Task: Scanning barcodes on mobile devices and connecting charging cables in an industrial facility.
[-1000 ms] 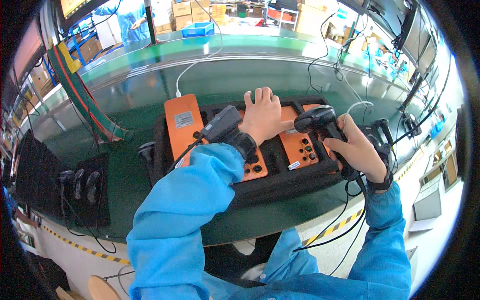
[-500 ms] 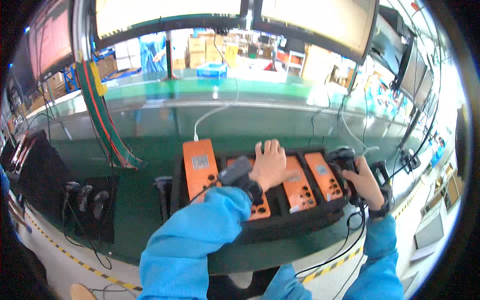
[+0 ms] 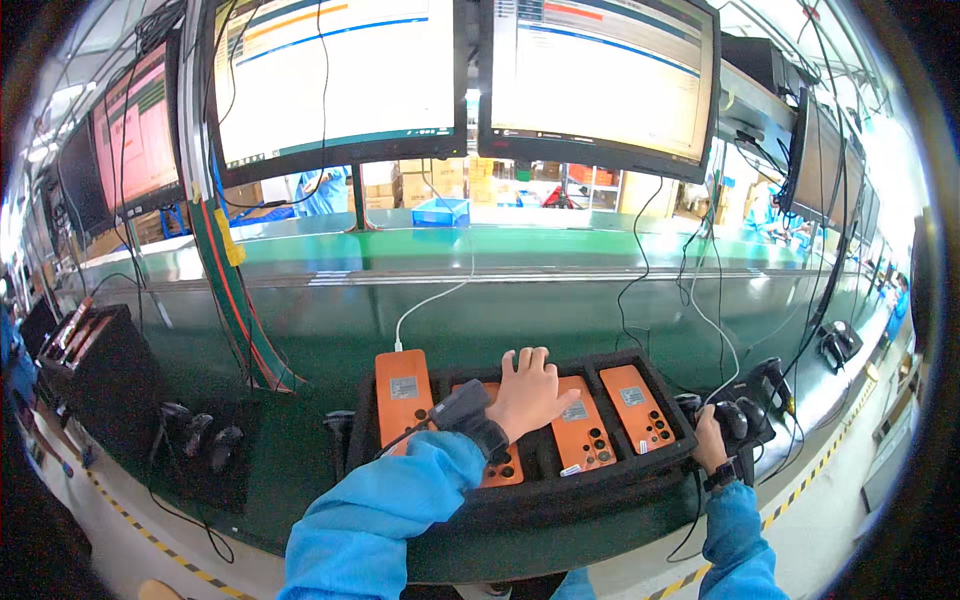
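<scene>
A black foam tray [image 3: 535, 455] holds several orange phones, backs up, each with a pale label and dark camera lenses. My left hand [image 3: 530, 393] is spread palm down over the tray, partly covering the second phone [image 3: 500, 470]; I cannot tell if it touches. Right of it lie a third phone [image 3: 583, 425] and a fourth phone [image 3: 637, 408]. The leftmost phone [image 3: 402, 392] has a white cable [image 3: 432, 297] plugged into its far end. At the tray's right end, my right hand [image 3: 710, 440] is closed round a black barcode scanner [image 3: 689, 403], mostly hidden by the fingers.
More black scanners [image 3: 740, 415] stand on the right, with others [image 3: 200, 435] on the left. A black rack [image 3: 95, 345] sits at far left. Two monitors [image 3: 335, 90] hang above the green bench [image 3: 550, 310]. Loose cables hang down behind the tray.
The view has tilted up, showing more of the monitors. My left hand stays spread over the tray. My right hand with the scanner has moved lower beside the tray's right end.
</scene>
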The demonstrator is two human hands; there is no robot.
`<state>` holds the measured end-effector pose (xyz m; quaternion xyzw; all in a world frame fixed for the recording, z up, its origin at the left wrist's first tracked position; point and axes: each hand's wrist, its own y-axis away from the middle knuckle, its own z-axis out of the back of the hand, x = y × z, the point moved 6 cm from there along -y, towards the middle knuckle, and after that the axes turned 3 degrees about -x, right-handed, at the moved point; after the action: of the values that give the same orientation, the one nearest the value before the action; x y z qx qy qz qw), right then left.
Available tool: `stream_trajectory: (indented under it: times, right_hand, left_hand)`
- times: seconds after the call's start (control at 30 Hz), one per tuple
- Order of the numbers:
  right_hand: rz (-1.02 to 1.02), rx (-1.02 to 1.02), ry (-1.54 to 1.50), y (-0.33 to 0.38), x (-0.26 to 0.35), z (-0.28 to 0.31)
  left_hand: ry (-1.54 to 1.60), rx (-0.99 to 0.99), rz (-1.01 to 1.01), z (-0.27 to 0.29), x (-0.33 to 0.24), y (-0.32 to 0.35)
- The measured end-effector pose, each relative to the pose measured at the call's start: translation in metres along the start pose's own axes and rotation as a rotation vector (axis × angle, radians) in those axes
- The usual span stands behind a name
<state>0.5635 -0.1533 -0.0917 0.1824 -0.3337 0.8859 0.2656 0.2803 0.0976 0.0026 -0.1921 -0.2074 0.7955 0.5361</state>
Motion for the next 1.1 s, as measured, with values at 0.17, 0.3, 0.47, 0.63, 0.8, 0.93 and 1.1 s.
stream_trajectory:
  times: [0.17,0.3,0.47,0.63,0.8,0.93,1.1]
  right_hand:
    - [-0.034,-0.273,-0.013,-0.008,0.062,0.049]
    - [0.039,-0.06,-0.287,0.006,0.165,0.069]
    - [0.172,0.048,-0.37,-0.003,0.208,0.039]
    - [0.087,0.047,-0.473,-0.022,0.214,-0.003]
    - [0.106,0.065,-0.606,-0.024,0.195,-0.004]
    - [0.318,-0.073,-0.432,-0.024,0.205,-0.009]
    - [0.321,-0.015,-0.476,-0.028,0.206,-0.007]
  left_hand:
    - [-0.254,-0.033,-0.067,0.02,-0.022,-0.001]
    - [-0.225,-0.022,0.02,0.017,-0.009,0.003]
    - [0.245,0.254,0.369,0.049,-0.018,0.013]
    - [0.625,0.701,0.645,0.06,-0.02,0.031]
    - [1.435,0.509,0.932,0.026,-0.007,0.038]
    - [1.546,0.421,1.014,0.012,-0.017,0.033]
    - [1.232,0.155,0.78,-0.034,-0.014,0.006]
